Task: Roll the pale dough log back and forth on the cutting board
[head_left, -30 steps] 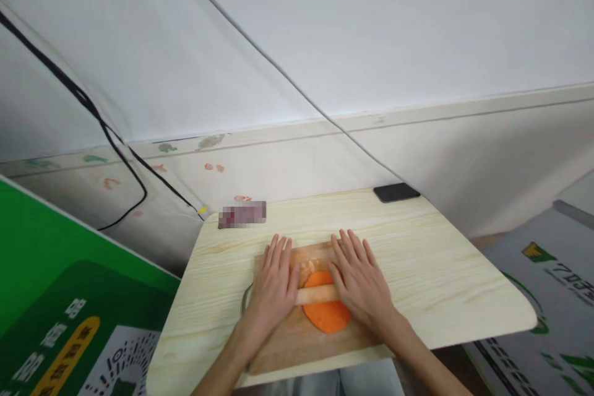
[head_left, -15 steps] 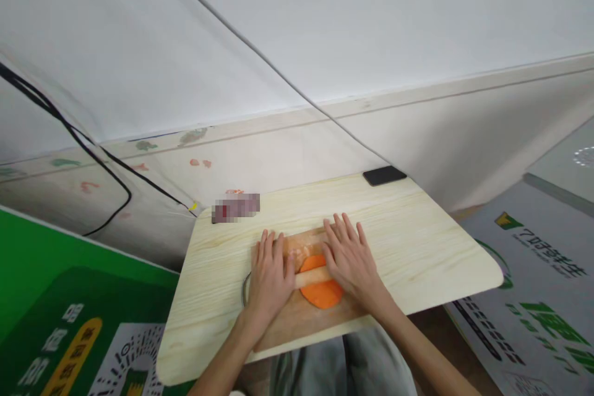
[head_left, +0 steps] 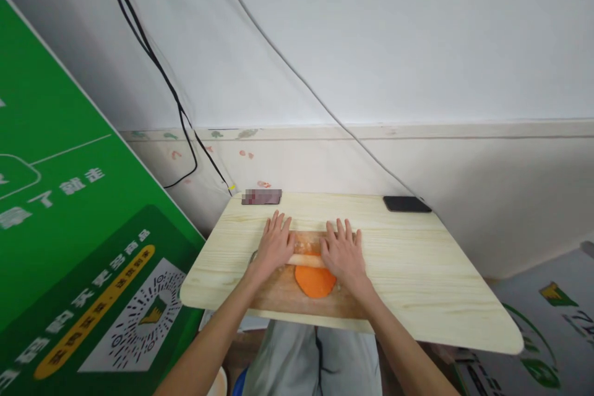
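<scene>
A flat, rounded sheet of orange dough (head_left: 315, 283) lies on a wooden board (head_left: 297, 307). Across the dough's far part runs a light wooden rolling pin (head_left: 306, 260). My left hand (head_left: 275, 244) rests palm-down over the pin's left end, fingers stretched out. Over its right end lies my right hand (head_left: 344, 255), also flat with fingers spread. Both palms hide the pin's ends. The dough's far edge is partly covered by the pin. Pale flour-like smears mark the board beyond it.
The board sits at the front edge of a pale wood-grain table (head_left: 417, 272). A black phone (head_left: 406, 204) lies at the back right, and a blurred flat object (head_left: 261, 197) at the back left. A metal ring (head_left: 252, 257) shows beside my left hand. Cables (head_left: 155, 55) hang along the wall.
The rolling pin has moved away from me, from the dough's middle to its far part, with both hands on it. My view has also turned and levelled.
</scene>
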The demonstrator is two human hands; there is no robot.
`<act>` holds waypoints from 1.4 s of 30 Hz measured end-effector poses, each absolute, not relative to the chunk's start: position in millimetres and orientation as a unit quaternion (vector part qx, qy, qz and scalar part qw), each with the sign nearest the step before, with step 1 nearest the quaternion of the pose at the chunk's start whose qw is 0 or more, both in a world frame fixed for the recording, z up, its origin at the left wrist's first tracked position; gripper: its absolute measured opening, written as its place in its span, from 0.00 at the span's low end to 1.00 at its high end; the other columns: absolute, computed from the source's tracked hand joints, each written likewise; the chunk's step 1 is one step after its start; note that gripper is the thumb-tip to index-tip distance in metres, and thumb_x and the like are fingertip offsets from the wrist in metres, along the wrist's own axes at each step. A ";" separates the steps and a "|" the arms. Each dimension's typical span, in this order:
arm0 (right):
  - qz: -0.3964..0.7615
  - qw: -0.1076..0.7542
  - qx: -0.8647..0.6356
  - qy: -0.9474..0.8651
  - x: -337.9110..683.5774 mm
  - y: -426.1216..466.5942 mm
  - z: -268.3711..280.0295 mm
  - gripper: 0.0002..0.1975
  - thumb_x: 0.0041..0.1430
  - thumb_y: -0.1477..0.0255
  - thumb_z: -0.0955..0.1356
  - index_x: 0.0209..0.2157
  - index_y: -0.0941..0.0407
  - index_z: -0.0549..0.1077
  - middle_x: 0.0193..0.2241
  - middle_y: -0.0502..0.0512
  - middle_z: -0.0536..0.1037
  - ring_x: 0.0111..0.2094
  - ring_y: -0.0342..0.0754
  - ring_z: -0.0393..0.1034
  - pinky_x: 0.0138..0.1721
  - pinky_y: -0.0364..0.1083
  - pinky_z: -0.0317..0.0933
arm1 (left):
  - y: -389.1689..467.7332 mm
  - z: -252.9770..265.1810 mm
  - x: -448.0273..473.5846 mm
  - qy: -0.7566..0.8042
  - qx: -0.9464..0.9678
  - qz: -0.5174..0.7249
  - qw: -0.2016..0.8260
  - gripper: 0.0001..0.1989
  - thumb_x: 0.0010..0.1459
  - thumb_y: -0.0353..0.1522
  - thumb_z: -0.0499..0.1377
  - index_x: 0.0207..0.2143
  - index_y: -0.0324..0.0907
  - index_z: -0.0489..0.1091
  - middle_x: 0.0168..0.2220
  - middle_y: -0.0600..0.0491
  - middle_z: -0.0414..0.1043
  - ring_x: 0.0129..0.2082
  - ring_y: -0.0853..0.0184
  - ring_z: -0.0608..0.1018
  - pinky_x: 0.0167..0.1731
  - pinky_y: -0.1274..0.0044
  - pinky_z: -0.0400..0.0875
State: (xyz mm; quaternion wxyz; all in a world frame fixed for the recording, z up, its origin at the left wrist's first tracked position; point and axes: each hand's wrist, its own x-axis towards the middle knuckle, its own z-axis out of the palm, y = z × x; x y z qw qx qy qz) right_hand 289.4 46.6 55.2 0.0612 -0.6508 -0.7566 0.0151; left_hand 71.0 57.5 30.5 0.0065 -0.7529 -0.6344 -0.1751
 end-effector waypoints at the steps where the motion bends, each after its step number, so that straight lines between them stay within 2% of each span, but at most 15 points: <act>1: 0.014 0.063 -0.651 -0.756 289.4 44.3 55.3 0.31 0.80 0.63 0.59 0.76 0.61 0.65 0.78 0.73 0.59 0.80 0.71 0.49 0.76 0.74 0.44 | 55.0 31.3 71.0 -0.632 -0.756 -0.171 0.009 0.25 0.74 0.30 0.51 0.69 0.34 0.70 0.73 0.35 0.67 0.79 0.47 0.63 0.76 0.52 0.63; 7: 0.001 0.075 -0.663 -0.745 287.0 23.0 59.7 0.32 0.78 0.63 0.61 0.76 0.64 0.66 0.77 0.74 0.60 0.78 0.72 0.53 0.76 0.72 0.46 | 32.6 37.0 71.1 -0.601 -0.785 -0.147 0.022 0.25 0.79 0.36 0.50 0.70 0.34 0.68 0.74 0.35 0.67 0.78 0.46 0.64 0.75 0.53 0.64; 14: -0.014 0.090 -0.681 -0.727 280.1 -13.2 64.9 0.33 0.79 0.64 0.59 0.76 0.68 0.64 0.77 0.74 0.61 0.79 0.69 0.52 0.76 0.65 0.48 | -3.1 40.5 72.6 -0.571 -0.804 -0.159 0.051 0.22 0.80 0.36 0.49 0.66 0.35 0.72 0.69 0.37 0.73 0.77 0.44 0.66 0.74 0.52 0.64; 21: -0.028 0.081 -0.682 -0.726 279.0 -30.9 67.4 0.31 0.80 0.65 0.57 0.73 0.69 0.67 0.75 0.75 0.65 0.77 0.67 0.57 0.75 0.61 0.52 | -19.8 32.1 77.8 -0.595 -0.776 -0.197 0.068 0.21 0.76 0.32 0.51 0.64 0.37 0.73 0.67 0.38 0.75 0.74 0.45 0.69 0.73 0.51 0.65; 24: -0.034 0.071 -0.681 -0.728 278.9 -27.2 68.7 0.32 0.80 0.65 0.57 0.75 0.68 0.65 0.76 0.74 0.64 0.77 0.67 0.54 0.76 0.63 0.49 | -15.2 35.7 81.7 -0.617 -0.762 -0.187 0.058 0.23 0.74 0.31 0.51 0.65 0.34 0.73 0.69 0.36 0.73 0.76 0.42 0.66 0.74 0.50 0.63; 27: -0.034 0.062 -0.678 -0.732 279.1 -18.9 69.8 0.32 0.80 0.65 0.57 0.76 0.66 0.64 0.76 0.72 0.63 0.78 0.68 0.52 0.76 0.65 0.48 | -6.7 42.5 84.5 -0.631 -0.756 -0.168 0.041 0.26 0.75 0.32 0.51 0.69 0.31 0.70 0.73 0.33 0.68 0.79 0.44 0.62 0.78 0.51 0.57; 32: -0.033 0.062 -0.672 -0.737 279.9 -2.4 69.6 0.31 0.81 0.65 0.57 0.76 0.62 0.64 0.76 0.71 0.64 0.77 0.68 0.54 0.77 0.66 0.46 | 10.3 49.0 85.6 -0.638 -0.756 -0.149 0.013 0.30 0.75 0.33 0.50 0.74 0.30 0.65 0.77 0.32 0.62 0.81 0.45 0.58 0.77 0.50 0.57; 35: -0.044 0.068 -0.667 -0.741 280.4 8.7 69.5 0.27 0.81 0.64 0.61 0.74 0.59 0.67 0.74 0.70 0.67 0.75 0.66 0.58 0.75 0.67 0.52 | 20.8 51.2 85.0 -0.634 -0.759 -0.144 0.002 0.31 0.74 0.33 0.49 0.75 0.29 0.63 0.77 0.33 0.60 0.82 0.47 0.56 0.78 0.52 0.54; 36: -0.050 0.072 -0.665 -0.742 280.6 13.0 69.7 0.26 0.81 0.63 0.64 0.72 0.58 0.69 0.72 0.69 0.69 0.73 0.64 0.63 0.73 0.66 0.58 | 24.4 52.5 84.8 -0.632 -0.763 -0.139 -0.005 0.32 0.74 0.33 0.49 0.75 0.29 0.62 0.78 0.34 0.58 0.82 0.48 0.55 0.79 0.52 0.53; 38: -0.067 0.081 -0.664 -0.740 281.0 22.3 70.2 0.24 0.75 0.59 0.74 0.65 0.55 0.74 0.63 0.62 0.76 0.59 0.58 0.76 0.60 0.62 0.75 | 31.7 55.7 84.6 -0.630 -0.766 -0.129 -0.020 0.33 0.73 0.33 0.49 0.76 0.27 0.60 0.79 0.34 0.56 0.83 0.48 0.53 0.80 0.53 0.51; 42: -0.081 0.087 -0.654 -0.747 281.7 40.3 70.4 0.23 0.75 0.59 0.74 0.63 0.56 0.75 0.61 0.61 0.77 0.56 0.56 0.77 0.57 0.60 0.77 | 46.8 61.7 85.3 -0.626 -0.769 -0.124 -0.042 0.35 0.72 0.31 0.48 0.78 0.24 0.55 0.81 0.32 0.50 0.83 0.48 0.51 0.81 0.53 0.47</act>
